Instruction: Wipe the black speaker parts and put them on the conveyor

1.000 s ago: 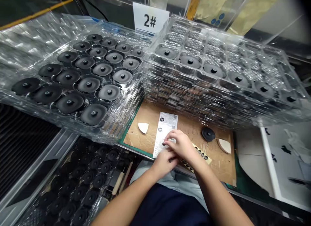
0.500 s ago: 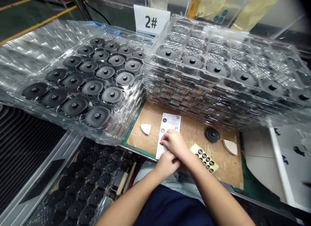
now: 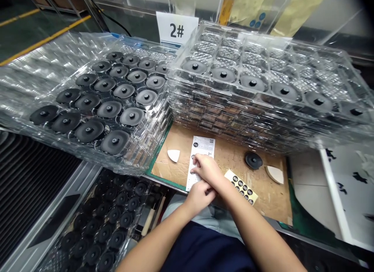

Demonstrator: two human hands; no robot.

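Note:
My right hand [image 3: 208,168] rests on a white sticker sheet [image 3: 201,155] lying on the brown board [image 3: 228,163], its fingertips pinched at a small black round sticker near the sheet's left edge. My left hand [image 3: 200,194] lies just behind it at the sheet's near end, fingers curled and partly hidden under the right hand. A yellowish strip of black stickers [image 3: 242,185] lies right of my hands. One loose black disc part [image 3: 253,159] sits on the board farther right.
A clear tray of black disc parts [image 3: 96,104] sits at left, a tall stack of clear trays [image 3: 257,92] at right. A lower tray of black parts [image 3: 105,221] lies by my left knee. White wedge pieces [image 3: 173,155] [image 3: 275,174] lie on the board.
My hands stayed on the white sheet, with the right fingertips shifting slightly up along its left edge. The view moved a little, uncovering the yellowish sticker strip.

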